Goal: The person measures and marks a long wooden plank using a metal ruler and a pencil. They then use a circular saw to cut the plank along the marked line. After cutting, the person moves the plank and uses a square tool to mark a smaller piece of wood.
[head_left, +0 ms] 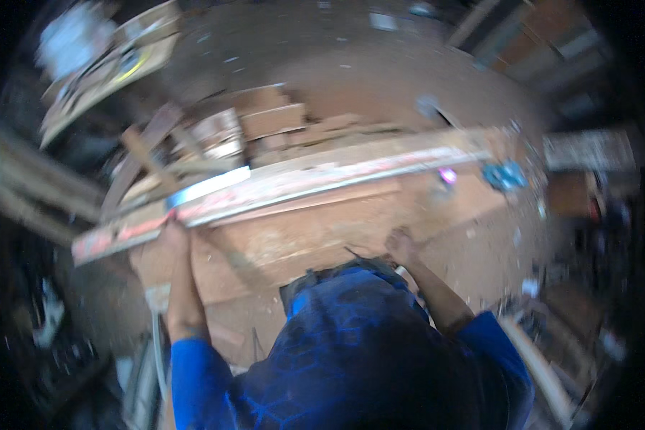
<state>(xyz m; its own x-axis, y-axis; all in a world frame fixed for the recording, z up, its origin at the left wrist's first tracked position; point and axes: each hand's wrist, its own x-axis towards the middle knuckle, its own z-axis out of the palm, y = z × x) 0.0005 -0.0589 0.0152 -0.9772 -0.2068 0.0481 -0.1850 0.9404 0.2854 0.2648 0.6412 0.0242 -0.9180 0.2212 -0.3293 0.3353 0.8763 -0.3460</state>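
Note:
A long timber beam, streaked pink and red along its length, lies across the bench. My left hand is at its near edge toward the left end, with the fingers apparently wrapped over that edge. Just beyond those fingers, a flat, shiny bluish-white strip rests along the beam; blur hides what kind of thing it is. My right hand is over the near edge of the bench, apart from the beam. Motion smears its fingers, and nothing can be made out in it.
Behind the beam, wood offcuts are piled up. A wooden stand with a white bag is at the far left. A crumpled blue item sits near the beam's right end. A pale board lies at the right.

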